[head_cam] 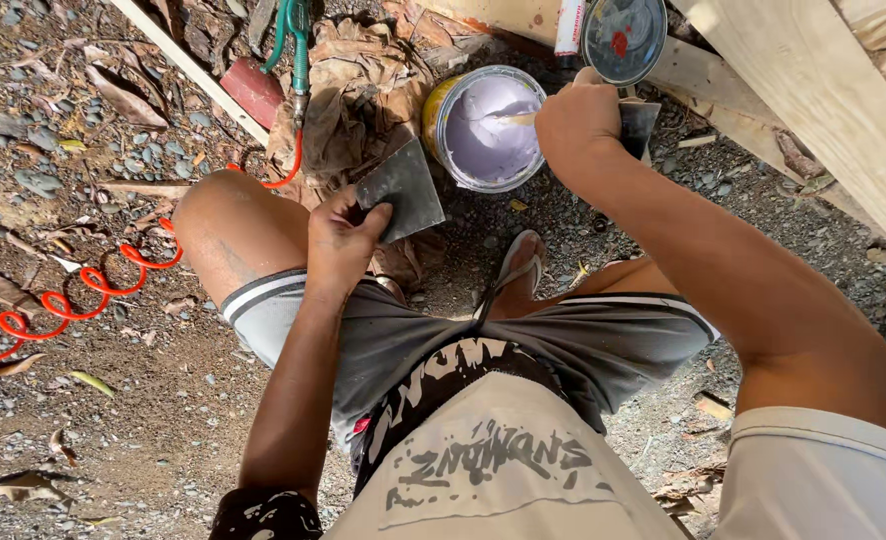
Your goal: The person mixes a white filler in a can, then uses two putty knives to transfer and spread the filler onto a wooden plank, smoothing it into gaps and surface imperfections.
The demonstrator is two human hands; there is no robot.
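Directly left of the right hand (pixel 576 118), which grips a scraper (pixel 639 126), sits the open can of pale putty (pixel 485 128), while the left hand (pixel 341 238) pinches a flat blade (pixel 403 188) nearer the knee.

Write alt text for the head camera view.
A crouching person's left hand holds a flat grey scraper blade while the right hand holds another tool beside an open can of pale lilac paste, on gravel by wooden planks.
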